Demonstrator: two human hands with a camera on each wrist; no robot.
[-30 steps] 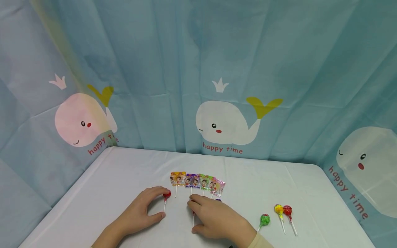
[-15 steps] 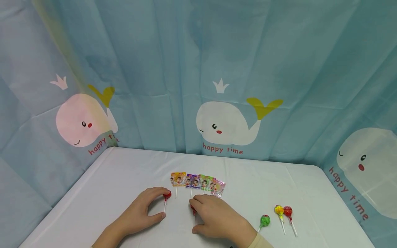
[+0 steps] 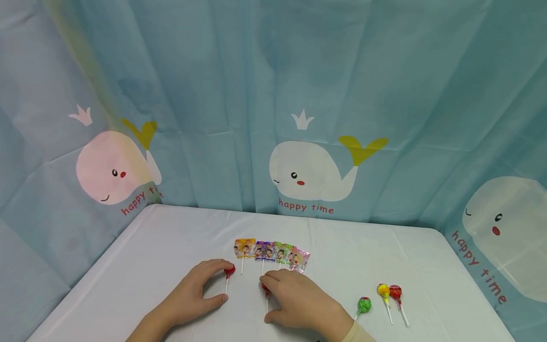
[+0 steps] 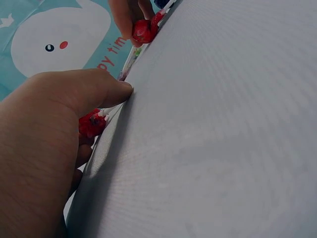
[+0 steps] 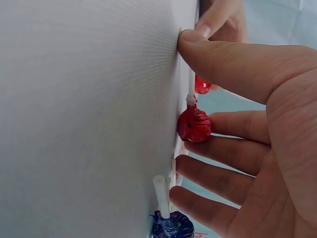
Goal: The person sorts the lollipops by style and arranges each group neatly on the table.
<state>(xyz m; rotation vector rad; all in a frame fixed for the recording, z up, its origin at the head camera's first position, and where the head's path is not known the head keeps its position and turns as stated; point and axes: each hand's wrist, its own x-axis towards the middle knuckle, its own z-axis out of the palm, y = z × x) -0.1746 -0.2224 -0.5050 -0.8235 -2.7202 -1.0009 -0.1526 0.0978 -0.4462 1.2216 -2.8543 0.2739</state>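
Observation:
My left hand (image 3: 194, 292) lies at the left, fingertips on the round head of a red-wrapped lollipop (image 3: 230, 270) and thumb near the end of its white stick. To its right, my right hand (image 3: 301, 299) holds a second red lollipop (image 5: 194, 124) lengthwise, fingers at the head and thumb by the stick end. Both lollipops lie on the white-covered table (image 3: 183, 230), sticks toward me. A dark blue lollipop (image 5: 172, 225) is near the right fingers in the right wrist view; the right hand hides it in the head view.
Behind the hands stands a row of flat lollipops: orange (image 3: 245, 248), purple (image 3: 265, 251), green (image 3: 284, 252) and pink (image 3: 299, 260). Round green (image 3: 364, 304), yellow (image 3: 383, 289) and red (image 3: 396, 291) ones lie at right. A blue whale-print curtain (image 3: 213, 166) borders the table.
The right fingers have shifted slightly, so more of the red head beneath them shows. A dark purple round head behind the right knuckles has gone out of sight. My left hand stays put.

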